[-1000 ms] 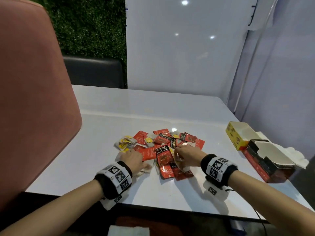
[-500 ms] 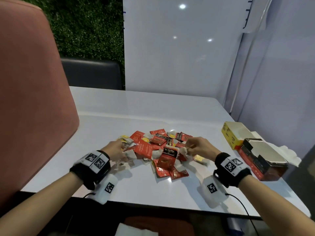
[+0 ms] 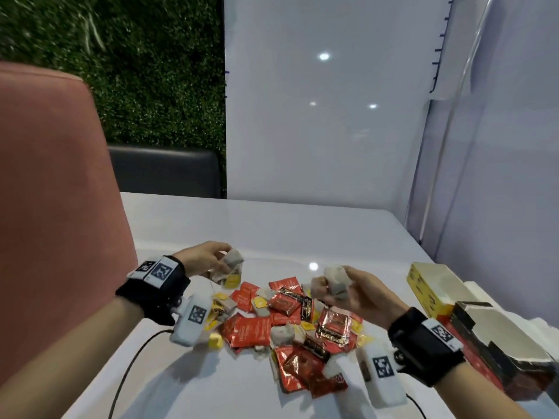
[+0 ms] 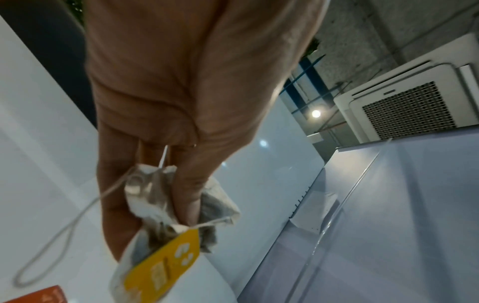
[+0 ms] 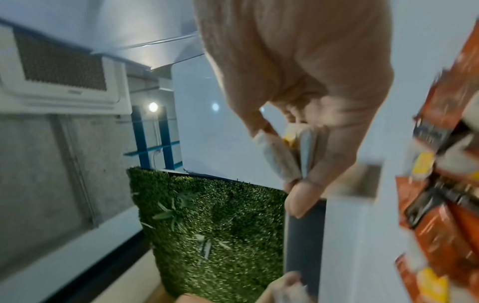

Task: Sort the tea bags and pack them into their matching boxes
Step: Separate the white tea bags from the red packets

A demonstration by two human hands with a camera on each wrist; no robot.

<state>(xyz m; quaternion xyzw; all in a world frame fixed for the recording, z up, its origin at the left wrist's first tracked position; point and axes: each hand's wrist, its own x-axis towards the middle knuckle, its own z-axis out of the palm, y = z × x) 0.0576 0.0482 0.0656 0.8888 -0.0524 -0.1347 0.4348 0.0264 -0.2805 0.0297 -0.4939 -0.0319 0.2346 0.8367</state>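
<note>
A heap of tea bags (image 3: pixel 290 322) lies on the white table (image 3: pixel 302 231): red foil sachets and bare paper bags with yellow tags. My left hand (image 3: pixel 208 258) is raised over the heap's left side and grips a bunch of paper tea bags (image 3: pixel 231 263) (image 4: pixel 166 207), a yellow tag (image 4: pixel 163 264) dangling. My right hand (image 3: pixel 348 285) is raised over the heap's right side and grips several paper tea bags (image 3: pixel 335 282) (image 5: pixel 287 151). The open yellow box (image 3: pixel 429 285) and the open red-and-black box (image 3: pixel 496 337) stand at the right.
A pink chair back (image 3: pixel 54 207) rises at the left. A dark seat (image 3: pixel 163 172) and green hedge wall (image 3: pixel 136 71) are behind the table. A white panel (image 3: pixel 317 116) backs the table. White tissue (image 3: pixel 484 294) lies behind the boxes. A cable (image 3: pixel 127 367) runs from my left wrist.
Both hands have lifted off the heap, each carrying a bunch of paper tea bags. The head view has moved closer to the heap.
</note>
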